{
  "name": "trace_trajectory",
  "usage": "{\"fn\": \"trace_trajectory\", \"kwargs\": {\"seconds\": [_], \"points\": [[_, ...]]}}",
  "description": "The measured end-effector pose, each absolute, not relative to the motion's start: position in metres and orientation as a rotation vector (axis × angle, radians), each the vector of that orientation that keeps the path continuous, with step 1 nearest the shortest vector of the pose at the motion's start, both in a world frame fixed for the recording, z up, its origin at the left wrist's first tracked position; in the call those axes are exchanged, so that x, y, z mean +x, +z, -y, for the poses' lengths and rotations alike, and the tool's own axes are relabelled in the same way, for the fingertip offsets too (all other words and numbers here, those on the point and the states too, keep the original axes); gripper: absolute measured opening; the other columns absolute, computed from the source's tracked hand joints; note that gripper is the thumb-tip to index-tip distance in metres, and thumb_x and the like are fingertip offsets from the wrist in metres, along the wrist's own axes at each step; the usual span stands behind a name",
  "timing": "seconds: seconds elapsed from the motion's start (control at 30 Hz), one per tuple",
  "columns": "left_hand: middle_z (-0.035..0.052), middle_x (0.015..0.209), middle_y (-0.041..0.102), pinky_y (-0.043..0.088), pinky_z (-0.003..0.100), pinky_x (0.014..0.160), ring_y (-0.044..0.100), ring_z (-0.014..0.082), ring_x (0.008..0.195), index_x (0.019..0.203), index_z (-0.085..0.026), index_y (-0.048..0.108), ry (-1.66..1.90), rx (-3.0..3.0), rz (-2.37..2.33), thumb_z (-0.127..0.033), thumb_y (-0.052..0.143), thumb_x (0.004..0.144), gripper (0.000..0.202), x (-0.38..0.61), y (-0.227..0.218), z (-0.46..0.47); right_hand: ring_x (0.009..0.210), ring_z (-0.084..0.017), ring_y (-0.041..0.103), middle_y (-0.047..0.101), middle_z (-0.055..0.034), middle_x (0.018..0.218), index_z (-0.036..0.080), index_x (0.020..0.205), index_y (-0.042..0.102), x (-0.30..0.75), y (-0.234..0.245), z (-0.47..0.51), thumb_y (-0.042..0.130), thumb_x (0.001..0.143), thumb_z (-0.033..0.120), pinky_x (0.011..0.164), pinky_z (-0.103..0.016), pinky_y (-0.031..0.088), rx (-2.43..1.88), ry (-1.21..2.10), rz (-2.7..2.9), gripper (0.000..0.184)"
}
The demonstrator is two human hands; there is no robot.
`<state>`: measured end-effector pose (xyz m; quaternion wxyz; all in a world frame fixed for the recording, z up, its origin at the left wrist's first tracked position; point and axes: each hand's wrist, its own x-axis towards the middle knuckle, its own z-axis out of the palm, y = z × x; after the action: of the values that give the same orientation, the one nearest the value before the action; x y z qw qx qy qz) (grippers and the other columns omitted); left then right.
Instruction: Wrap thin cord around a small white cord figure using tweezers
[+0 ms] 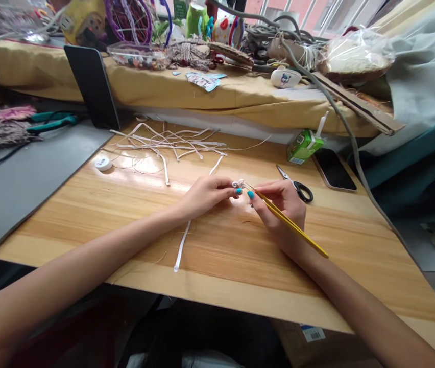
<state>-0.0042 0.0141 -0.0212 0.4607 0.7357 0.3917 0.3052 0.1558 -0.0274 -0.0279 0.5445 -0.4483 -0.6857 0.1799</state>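
My left hand point(208, 195) pinches a small white coiled paper piece point(238, 184) just above the wooden table point(87, 225). A long white paper strip point(182, 245) trails from under that hand toward the front edge. My right hand point(281, 204) is closed around yellow tweezers point(290, 225), whose tips meet the coil. Both hands sit near the table's middle, fingertips almost touching.
A heap of loose white paper strips point(167, 143) lies at the back of the table, with a small white round lid point(103, 163) to its left. Black-handled scissors point(297, 186), a black phone point(334, 169) and a green juice carton point(305, 145) lie to the right. A dark tablet point(93, 87) leans behind.
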Motion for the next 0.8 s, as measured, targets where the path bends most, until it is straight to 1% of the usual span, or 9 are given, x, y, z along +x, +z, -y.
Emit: {"fn": "trace_trajectory", "kwargs": {"seconds": [0.1,0.2,0.37,0.63,0.73,0.8], "points": [[0.0034,0.077,0.063,0.039,0.024,0.071,0.054,0.0125,0.075,0.074,-0.012,0.06,0.74,1.783,-0.969,-0.025,0.048,0.077,0.018,-0.0044,-0.0204,-0.0138,0.064,-0.011,0.059,0.059,0.0001,0.077,0.02,0.079,0.051,0.1573,-0.0272,0.0261,0.059,0.072,0.022,0.061,-0.027,0.05,-1.096,0.529,1.546,0.011],[0.0027,0.077,0.063,0.039,0.024,0.071,0.054,0.012,0.075,0.074,-0.012,0.06,0.732,1.782,-0.978,-0.024,0.048,0.077,0.018,-0.0045,-0.0198,-0.0137,0.067,-0.011,0.06,0.06,0.0001,0.077,0.02,0.08,0.051,0.158,-0.0275,0.0252,0.06,0.07,0.022,0.064,-0.027,0.051,-1.08,0.572,1.553,0.014],[0.0022,0.076,0.063,0.039,0.024,0.071,0.054,0.0119,0.074,0.073,-0.013,0.06,0.733,1.804,-0.974,-0.024,0.047,0.077,0.017,-0.0048,-0.0198,-0.0137,0.071,-0.013,0.061,0.061,-0.0006,0.08,0.02,0.08,0.052,0.1571,-0.0288,0.0261,0.062,0.068,0.021,0.066,-0.029,0.051,-1.071,0.553,1.597,0.016],[0.0024,0.075,0.062,0.04,0.024,0.069,0.054,0.0122,0.073,0.074,-0.013,0.06,0.764,1.885,-0.986,-0.024,0.048,0.077,0.017,-0.0043,-0.0238,-0.0146,0.068,-0.013,0.059,0.06,-0.0015,0.076,0.02,0.072,0.054,0.1546,-0.0279,0.0252,0.061,0.068,0.02,0.063,-0.029,0.051,-1.054,0.418,1.711,0.008],[0.0025,0.075,0.062,0.039,0.024,0.069,0.053,0.0124,0.073,0.075,-0.012,0.06,0.8,1.903,-0.982,-0.022,0.048,0.076,0.016,-0.0041,-0.0245,-0.0151,0.068,-0.012,0.058,0.06,-0.0006,0.076,0.02,0.074,0.054,0.1565,-0.0278,0.0247,0.061,0.069,0.021,0.063,-0.028,0.05,-1.049,0.501,1.659,0.009],[0.0026,0.075,0.061,0.039,0.025,0.069,0.053,0.0124,0.073,0.076,-0.012,0.06,0.815,1.896,-0.984,-0.022,0.048,0.076,0.015,-0.004,-0.0248,-0.0152,0.064,-0.011,0.058,0.058,0.0005,0.075,0.02,0.076,0.053,0.1584,-0.0272,0.0244,0.06,0.07,0.022,0.059,-0.026,0.049,-1.054,0.596,1.576,0.009]]}}
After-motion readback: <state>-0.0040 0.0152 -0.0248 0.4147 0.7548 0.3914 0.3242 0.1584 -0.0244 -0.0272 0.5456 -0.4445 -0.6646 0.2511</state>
